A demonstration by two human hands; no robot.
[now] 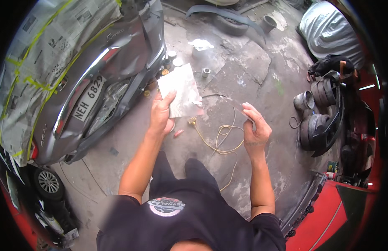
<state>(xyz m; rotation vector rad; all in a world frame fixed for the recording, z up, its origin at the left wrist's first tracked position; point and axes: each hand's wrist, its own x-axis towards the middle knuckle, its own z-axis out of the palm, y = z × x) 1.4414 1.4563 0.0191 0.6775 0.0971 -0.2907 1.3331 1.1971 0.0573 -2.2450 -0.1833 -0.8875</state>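
My left hand (161, 109) grips a flat, pale rectangular board (179, 93) by its lower left edge, with the thumb on top. Whitish smears cover its face, and a little pink shows near the lower right corner. Level with it on the right, my right hand (256, 127) is closed, fingers and thumb together, on a thin flat blade (236, 105) seen nearly edge-on. It looks like a putty spreader, held apart from the board. To the left stands a grey car's dented rear (123, 54), partly masked with newspaper (47, 46) and yellow-green tape.
Small tins (177, 62) and a white-topped can (201, 50) stand beyond the board, near a small metal cup (206, 72). A yellowish hose (219, 149) loops over the concrete floor. Car parts (321, 125) lie at right; a red panel (317, 213) is at lower right.
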